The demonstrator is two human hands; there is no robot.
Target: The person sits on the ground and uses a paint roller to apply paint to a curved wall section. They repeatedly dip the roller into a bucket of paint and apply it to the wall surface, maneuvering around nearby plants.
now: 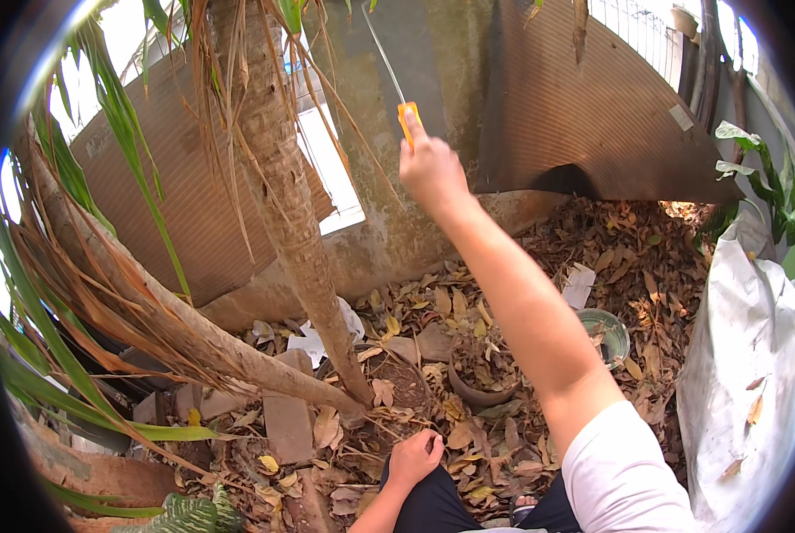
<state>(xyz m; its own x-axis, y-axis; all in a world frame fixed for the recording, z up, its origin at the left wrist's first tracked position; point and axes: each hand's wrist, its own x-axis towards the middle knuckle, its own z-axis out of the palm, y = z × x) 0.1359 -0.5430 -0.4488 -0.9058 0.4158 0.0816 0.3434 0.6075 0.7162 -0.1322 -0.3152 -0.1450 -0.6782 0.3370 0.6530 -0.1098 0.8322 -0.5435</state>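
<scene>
My right hand (pixel 434 171) is raised on an outstretched arm, closed round the orange handle of a tool with a long thin metal blade (pixel 382 51). The index finger lies along the handle. The blade points up and slightly left, in front of the mossy wall, and its tip reaches the top of the view near hanging dry leaves. Low over my dark trousers, near my knee, is my left hand (pixel 416 458), its fingers curled in. No object shows in it.
A palm trunk (pixel 282 191) and a leaning stem (pixel 193 333) with drooping leaves stand left. Brown corrugated sheets (pixel 593 107) lean on the wall (pixel 397 231). Dry leaves (pixel 646 275), a broken pot (pixel 473 391) and a green bucket (pixel 612 329) lie around. A white sheet (pixel 744 355) hangs right.
</scene>
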